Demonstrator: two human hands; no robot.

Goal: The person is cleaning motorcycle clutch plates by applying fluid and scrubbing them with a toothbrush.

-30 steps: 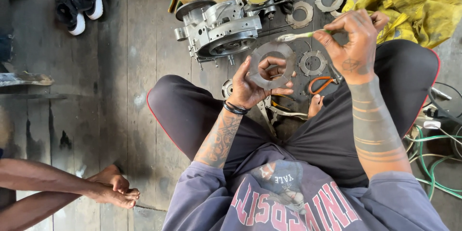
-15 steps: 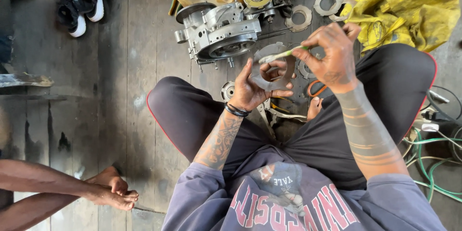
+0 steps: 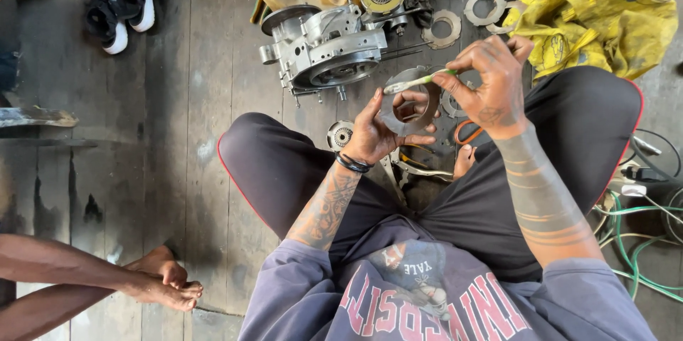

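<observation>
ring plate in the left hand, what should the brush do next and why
Probably sweep the brush along the ring plate's top rim. Its bristled tip already lies on that edge, the right hand pinches the handle's far end, and the left hand holds the ring upright and steady from below, so a short stroke along the rim seems the natural move.

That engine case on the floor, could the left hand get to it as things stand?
Probably, but not freely. The engine case lies just ahead of the left hand with bare floor between, yet that hand grips a ring plate the right hand is brushing.
</observation>
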